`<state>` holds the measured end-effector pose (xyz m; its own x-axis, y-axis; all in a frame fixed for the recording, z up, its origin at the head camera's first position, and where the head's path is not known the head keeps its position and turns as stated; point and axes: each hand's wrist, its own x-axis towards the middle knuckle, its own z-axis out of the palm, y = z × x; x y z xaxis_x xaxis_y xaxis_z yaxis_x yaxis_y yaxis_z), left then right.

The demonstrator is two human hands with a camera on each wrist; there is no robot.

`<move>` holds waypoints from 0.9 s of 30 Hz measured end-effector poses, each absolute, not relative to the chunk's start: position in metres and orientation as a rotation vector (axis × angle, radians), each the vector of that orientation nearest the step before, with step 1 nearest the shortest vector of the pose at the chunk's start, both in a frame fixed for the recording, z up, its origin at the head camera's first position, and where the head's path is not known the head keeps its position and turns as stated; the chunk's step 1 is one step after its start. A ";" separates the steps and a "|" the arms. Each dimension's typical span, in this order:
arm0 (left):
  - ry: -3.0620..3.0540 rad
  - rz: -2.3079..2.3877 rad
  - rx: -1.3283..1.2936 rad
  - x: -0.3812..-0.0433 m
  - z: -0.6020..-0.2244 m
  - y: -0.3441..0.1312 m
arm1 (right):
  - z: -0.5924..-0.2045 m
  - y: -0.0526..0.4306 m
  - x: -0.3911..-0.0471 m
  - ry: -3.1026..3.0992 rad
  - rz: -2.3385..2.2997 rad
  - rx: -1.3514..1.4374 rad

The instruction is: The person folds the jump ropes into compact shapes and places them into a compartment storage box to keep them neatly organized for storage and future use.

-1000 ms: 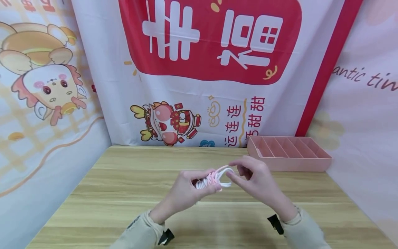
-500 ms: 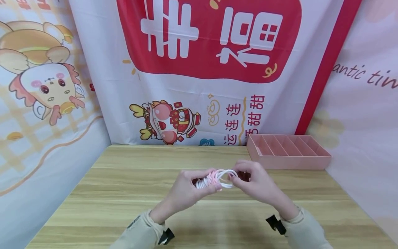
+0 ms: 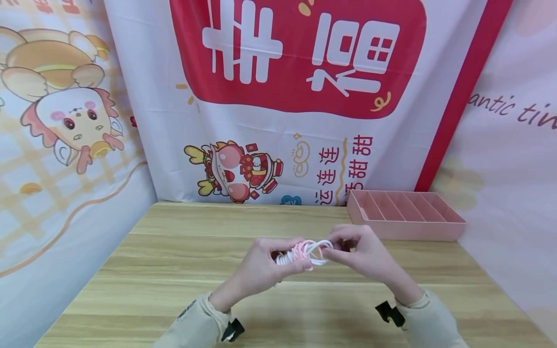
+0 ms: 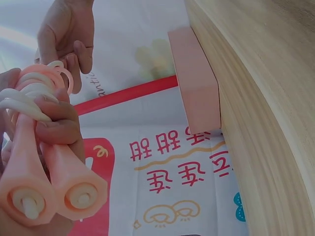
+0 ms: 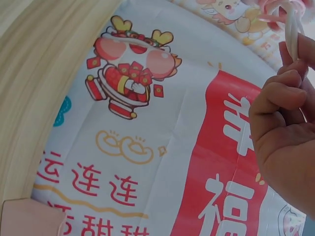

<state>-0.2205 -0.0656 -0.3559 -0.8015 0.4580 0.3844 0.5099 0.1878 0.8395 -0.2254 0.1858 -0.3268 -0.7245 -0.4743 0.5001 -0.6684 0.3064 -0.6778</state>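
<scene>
In the head view my left hand (image 3: 261, 267) grips a bundled skipping rope (image 3: 285, 258), its white and pink cord wound in tight coils. Two pink handles (image 4: 76, 179) stick out side by side below the fingers in the left wrist view, each with a white tip in its end. A cord loop (image 3: 316, 245) stands out from the right end of the bundle. My right hand (image 3: 364, 251) pinches that loop between thumb and fingers. From the right wrist, the white cord (image 5: 292, 37) runs into the fingertips. Part of the bundle is hidden by the left hand.
A pink box (image 3: 417, 230) with several narrow compartments stands at the back right of the wooden table (image 3: 183, 299). Printed cloth (image 3: 165, 145) hangs behind the table and along both sides. Both hands are over the middle of the table.
My right hand has come down from the top of the loop to its right end and now pinches it there. The left hand keeps its grip, almost still.
</scene>
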 end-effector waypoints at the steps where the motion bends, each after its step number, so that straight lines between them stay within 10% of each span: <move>1: -2.394 -1.726 -0.976 -0.221 -0.356 -0.065 | -0.327 0.186 -0.226 -2.361 1.367 1.039; 27: -2.440 -2.109 -0.954 -0.226 -0.357 -0.065 | -0.323 0.173 -0.229 -1.810 1.089 1.493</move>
<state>-0.2262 -0.0655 -0.3568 -0.8165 0.5445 0.1919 0.2688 0.0645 0.9610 -0.2290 0.1733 -0.3234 -0.2339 -0.5253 0.8181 -0.9689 0.0560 -0.2411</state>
